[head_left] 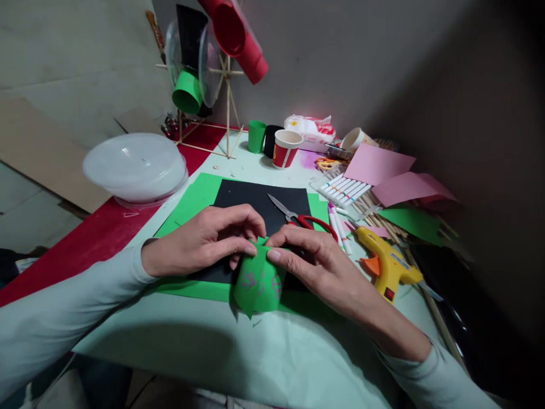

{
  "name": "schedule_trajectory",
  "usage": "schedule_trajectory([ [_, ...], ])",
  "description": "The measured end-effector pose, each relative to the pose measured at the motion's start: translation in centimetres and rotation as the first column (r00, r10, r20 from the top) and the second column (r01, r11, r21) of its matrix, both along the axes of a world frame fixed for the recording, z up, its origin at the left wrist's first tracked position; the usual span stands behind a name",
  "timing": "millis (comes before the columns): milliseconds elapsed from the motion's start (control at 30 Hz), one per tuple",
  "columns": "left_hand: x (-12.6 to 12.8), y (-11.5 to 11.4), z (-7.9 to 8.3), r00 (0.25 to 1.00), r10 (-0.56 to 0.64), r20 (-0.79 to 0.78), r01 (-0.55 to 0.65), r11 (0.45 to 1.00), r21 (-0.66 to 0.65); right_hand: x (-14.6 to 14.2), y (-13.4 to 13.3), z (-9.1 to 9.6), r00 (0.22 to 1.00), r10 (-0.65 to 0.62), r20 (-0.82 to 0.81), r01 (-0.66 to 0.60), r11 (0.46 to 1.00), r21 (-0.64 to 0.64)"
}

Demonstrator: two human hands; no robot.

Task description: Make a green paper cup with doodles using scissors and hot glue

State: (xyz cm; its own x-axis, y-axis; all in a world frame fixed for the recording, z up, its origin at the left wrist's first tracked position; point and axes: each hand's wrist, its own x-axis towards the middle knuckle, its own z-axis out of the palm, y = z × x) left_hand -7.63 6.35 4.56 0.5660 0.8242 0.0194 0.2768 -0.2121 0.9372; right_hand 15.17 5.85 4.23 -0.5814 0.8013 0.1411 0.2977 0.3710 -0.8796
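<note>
- Head view: I have the left grip [204, 238] pinched closed on the top edge of the curled green paper [260, 287], thumb in front and fingers behind.
- My right grip [317, 258] is pinched just beside it on the same edge, with almost no gap between thumb and forefinger.
- The paper, marked in purple, stands in front of me at the near edge of the black sheet [251, 196] on the tabletop [204, 326]; a pointed corner hangs at its bottom.
- I judge the step in hand to be shaping the paper into a tube, its edges apparently overlapping.
- The next move, I think, calls for lining up that overlap evenly; whether anything is inside, I cannot tell.
- Scissors [291, 216] and a yellow glue gun [385, 261] lie to the right.
</note>
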Motion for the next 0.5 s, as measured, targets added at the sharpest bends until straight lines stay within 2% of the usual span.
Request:
schedule_trajectory([
  [200,-0.1,-0.1,-0.1,1.0,-0.009,-0.003,0.009,0.998,0.068,0.0,0.0,0.0,0.997,0.074,-0.033,-0.075,0.997,-0.031],
  [267,0.0,-0.2,0.0,0.999,0.007,-0.049,0.001,0.988,0.156,-0.2,-0.2,-0.1,0.996,0.082,-0.026,-0.082,0.997,-0.013],
  [400,0.2,-0.6,0.4,0.99,0.078,-0.119,-0.024,0.919,0.394,-0.7,-0.5,-0.3,1.0,0.0,-0.018,0.001,0.999,0.052],
  [467,0.3,-0.8,0.5,0.985,0.165,-0.048,-0.127,0.891,0.436,-0.9,-0.6,-0.3,0.996,-0.066,-0.057,0.069,0.996,0.056],
  [500,0.4,-0.8,0.5,0.969,0.249,0.008,-0.227,0.872,0.433,-0.9,-0.7,-0.3,0.99,-0.112,-0.09,0.117,0.992,0.055],
])
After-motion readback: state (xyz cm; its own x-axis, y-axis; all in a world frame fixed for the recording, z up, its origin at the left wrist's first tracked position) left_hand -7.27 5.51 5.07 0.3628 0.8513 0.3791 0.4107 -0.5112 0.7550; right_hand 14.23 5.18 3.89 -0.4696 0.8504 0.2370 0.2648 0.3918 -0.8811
